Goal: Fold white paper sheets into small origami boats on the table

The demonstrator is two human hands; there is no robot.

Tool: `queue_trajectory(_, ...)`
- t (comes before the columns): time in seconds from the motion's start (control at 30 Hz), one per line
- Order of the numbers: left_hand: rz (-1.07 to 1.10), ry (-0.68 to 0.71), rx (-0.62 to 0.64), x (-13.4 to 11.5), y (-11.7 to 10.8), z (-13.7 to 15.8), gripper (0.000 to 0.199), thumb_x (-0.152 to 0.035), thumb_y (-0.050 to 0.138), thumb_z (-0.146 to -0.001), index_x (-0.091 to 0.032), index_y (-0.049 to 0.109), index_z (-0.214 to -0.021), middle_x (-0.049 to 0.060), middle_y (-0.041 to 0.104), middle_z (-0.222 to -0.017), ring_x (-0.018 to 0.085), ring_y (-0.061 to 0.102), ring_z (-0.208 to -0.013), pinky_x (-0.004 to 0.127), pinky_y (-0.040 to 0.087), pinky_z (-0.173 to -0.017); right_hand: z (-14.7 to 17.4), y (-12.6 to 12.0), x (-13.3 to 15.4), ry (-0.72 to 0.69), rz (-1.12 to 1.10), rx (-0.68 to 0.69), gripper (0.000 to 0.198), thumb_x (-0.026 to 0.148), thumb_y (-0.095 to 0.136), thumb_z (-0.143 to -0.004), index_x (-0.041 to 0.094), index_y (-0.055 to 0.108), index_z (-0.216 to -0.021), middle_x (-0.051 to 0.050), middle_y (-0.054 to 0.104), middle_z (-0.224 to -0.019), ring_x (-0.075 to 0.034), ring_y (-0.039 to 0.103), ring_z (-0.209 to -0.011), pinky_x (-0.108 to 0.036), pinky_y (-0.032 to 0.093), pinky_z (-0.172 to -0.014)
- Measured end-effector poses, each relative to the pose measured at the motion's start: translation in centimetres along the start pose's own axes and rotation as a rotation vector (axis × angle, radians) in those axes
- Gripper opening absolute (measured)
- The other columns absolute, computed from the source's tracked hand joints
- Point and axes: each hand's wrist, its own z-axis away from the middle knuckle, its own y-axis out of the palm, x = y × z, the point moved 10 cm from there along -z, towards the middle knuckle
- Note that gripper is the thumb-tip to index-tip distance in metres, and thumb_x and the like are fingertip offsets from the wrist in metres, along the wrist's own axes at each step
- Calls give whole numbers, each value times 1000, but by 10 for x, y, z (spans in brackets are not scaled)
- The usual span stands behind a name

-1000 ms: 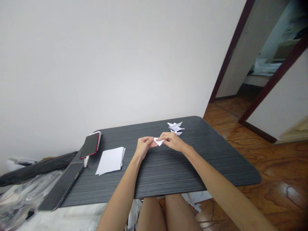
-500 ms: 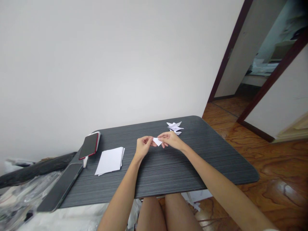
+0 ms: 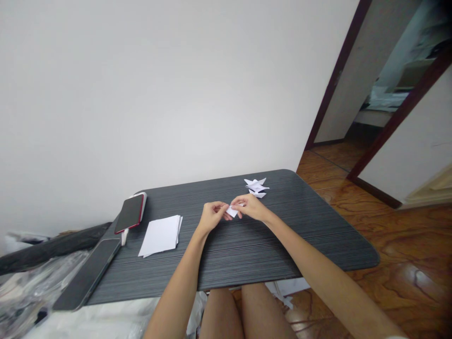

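A small folded piece of white paper [image 3: 232, 212] is pinched between both hands, just above the dark table [image 3: 254, 254]. My left hand [image 3: 213, 214] grips its left side with thumb and fingers. From the right, my right hand [image 3: 249, 207] holds the paper's upper edge, its fingertips close to those of the left. Fingers cover part of the paper, so its full shape is hidden. Just beyond my right hand lie several folded white paper figures [image 3: 256, 186] with pointed ends, grouped together.
Left of my hands is a stack of square white paper sheets [image 3: 160, 236]. A red-edged phone [image 3: 130, 213] with a white plug and a larger dark phone-like device [image 3: 88, 273] lie along the table's left side. A white wall [image 3: 197, 94] rises behind; plastic-wrapped items [image 3: 38, 282] sit at left.
My hands have drawn slightly closer together on the paper. Less of the paper shows between the fingers, and it is tilted differently. The stack and the figures stay put.
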Motion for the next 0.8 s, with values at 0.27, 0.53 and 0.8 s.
queue_trajectory(0.27, -2, -41, -59, 7, -4, 0, 26, -38, 53, -71, -13, 58, -69, 4, 62, -49, 17, 59, -43, 27, 47, -43, -2, 7, -8, -3, 32, 82, 23, 22, 40, -78, 10, 59, -83, 4, 50, -40, -7, 46, -35, -18, 35, -38)
queue_trajectory(0.53, 79, 41, -231, -3, -44, 0, 32, -41, 52, -72, -9, 53, -80, 2, 60, -50, 12, 56, -40, 21, 43, -39, -2, -27, -16, 37, -44, -42, 24, 24, 43, -77, 6, 56, -85, 4, 48, -40, -7, 45, -34, -18, 31, -36)
queue_trajectory(0.8, 4, -49, 29, 9, 3, -3, 31, -40, 49, -75, -9, 52, -68, 4, 59, -49, 11, 53, -33, 18, 37, -31, 0, 12, -3, -33, -60, 126, 25, 20, 39, -80, 8, 57, -92, 3, 49, -45, -8, 47, -40, -20, 37, -43)
